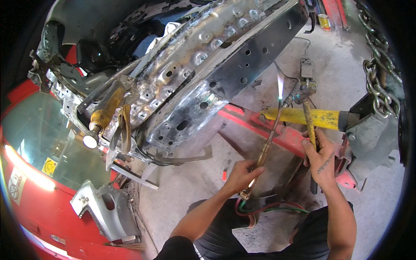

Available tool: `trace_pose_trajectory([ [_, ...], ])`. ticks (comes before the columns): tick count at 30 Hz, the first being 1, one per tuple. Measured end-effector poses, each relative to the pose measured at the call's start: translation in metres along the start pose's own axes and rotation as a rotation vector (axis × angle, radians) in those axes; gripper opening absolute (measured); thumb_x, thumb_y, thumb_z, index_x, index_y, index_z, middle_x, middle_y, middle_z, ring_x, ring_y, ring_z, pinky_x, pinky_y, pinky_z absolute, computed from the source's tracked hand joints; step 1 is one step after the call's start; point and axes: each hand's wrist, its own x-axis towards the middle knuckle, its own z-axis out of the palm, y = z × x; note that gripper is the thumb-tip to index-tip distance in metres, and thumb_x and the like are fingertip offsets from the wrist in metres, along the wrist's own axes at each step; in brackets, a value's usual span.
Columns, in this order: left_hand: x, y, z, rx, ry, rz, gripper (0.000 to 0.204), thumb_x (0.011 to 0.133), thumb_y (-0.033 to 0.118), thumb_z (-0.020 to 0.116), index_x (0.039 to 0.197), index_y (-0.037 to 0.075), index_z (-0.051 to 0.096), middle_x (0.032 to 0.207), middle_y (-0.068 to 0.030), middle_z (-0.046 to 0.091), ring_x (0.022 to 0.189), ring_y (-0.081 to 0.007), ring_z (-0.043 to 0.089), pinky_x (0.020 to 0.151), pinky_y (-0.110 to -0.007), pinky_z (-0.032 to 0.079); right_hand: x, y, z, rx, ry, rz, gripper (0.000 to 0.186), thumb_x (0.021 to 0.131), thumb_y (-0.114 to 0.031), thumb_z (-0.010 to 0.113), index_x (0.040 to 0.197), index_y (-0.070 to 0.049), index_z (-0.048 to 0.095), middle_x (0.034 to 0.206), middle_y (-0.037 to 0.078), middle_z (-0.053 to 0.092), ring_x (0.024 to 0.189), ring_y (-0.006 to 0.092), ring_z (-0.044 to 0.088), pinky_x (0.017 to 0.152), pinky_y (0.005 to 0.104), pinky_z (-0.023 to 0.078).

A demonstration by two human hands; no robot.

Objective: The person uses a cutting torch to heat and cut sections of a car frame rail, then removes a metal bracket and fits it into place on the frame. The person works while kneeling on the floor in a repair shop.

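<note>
**Left hand held a lit torch while right hand gripped a hammer**

The left hand was closed around the torch's brass body, with the thumb laid along it. The torch stood in the air over the floor, its thin neck pointing away from the person, and a white-violet flame rose from its tip. A red hose and a green hose left its lower end and ran near the knees.

The right hand was wrapped around the hammer's worn yellow handle, whose dark end showed below the fist. The handle crossed in front of a yellow bar; whether the two touched could not be told.

Beyond the left hand, a large metal beam with round holes slanted upward to the right. The flame was apart from the beam's lower right edge. A grey tool lay on the floor past the hammer, and a heavy chain hung near the right. To the left, a silver car panel was beside a red car.
</note>
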Motion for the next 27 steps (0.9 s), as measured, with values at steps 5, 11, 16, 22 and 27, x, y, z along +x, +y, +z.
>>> trace_pose_trajectory([
  [5, 0.0, 0.008, -0.002, -0.028, 0.02, 0.003, 0.037, 0.091, 0.033, 0.073, 0.092, -0.004, 0.069, 0.074, -0.0026, 0.062, 0.072, -0.0102, 0.052, 0.065, -0.03, 0.044, 0.0, 0.002, 0.002, 0.034, 0.03, 0.008, 0.023, 0.096, -0.015, 0.06, 0.107, 0.005, 0.061, 0.065, 0.002, 0.054, 0.05, 0.0085, 0.051, 0.047, 0.0266, 0.041],
  [11, -0.001, 0.001, 0.0, -0.043, 0.045, 0.011, 0.038, 0.091, 0.034, 0.073, 0.092, -0.004, 0.068, 0.071, -0.0029, 0.06, 0.07, -0.0106, 0.051, 0.063, -0.031, 0.043, 0.001, 0.002, 0.002, 0.025, 0.022, 0.01, 0.023, 0.096, -0.015, 0.059, 0.105, 0.006, 0.061, 0.066, 0.003, 0.054, 0.05, 0.0087, 0.051, 0.047, 0.0266, 0.041],
  [16, -0.002, 0.005, -0.003, -0.007, 0.045, 0.003, 0.041, 0.09, 0.036, 0.073, 0.09, -0.004, 0.067, 0.068, -0.0033, 0.058, 0.068, -0.011, 0.051, 0.062, -0.031, 0.042, 0.001, 0.005, 0.002, -0.015, 0.014, -0.08, 0.025, 0.097, -0.016, 0.056, 0.107, 0.006, 0.061, 0.065, 0.003, 0.054, 0.05, 0.0094, 0.052, 0.048, 0.0271, 0.041],
  [22, -0.001, 0.002, -0.009, 0.099, 0.036, 0.011, 0.049, 0.09, 0.044, 0.07, 0.09, -0.005, 0.067, 0.067, -0.0084, 0.058, 0.067, -0.0141, 0.052, 0.061, -0.034, 0.043, -0.003, 0.007, 0.005, -0.095, -0.006, -0.22, 0.027, 0.099, -0.017, 0.055, 0.11, 0.007, 0.06, 0.064, 0.005, 0.055, 0.051, 0.0111, 0.053, 0.049, 0.0281, 0.042],
  [27, -0.009, 0.012, -0.01, 0.02, 0.069, 0.008, 0.055, 0.089, 0.048, 0.069, 0.097, -0.007, 0.069, 0.071, -0.016, 0.061, 0.068, -0.0201, 0.056, 0.064, -0.039, 0.046, -0.002, 0.008, 0.01, -0.137, 0.006, -0.29, 0.029, 0.101, -0.019, 0.055, 0.112, 0.007, 0.059, 0.063, 0.005, 0.054, 0.052, 0.0122, 0.054, 0.049, 0.0295, 0.043],
])
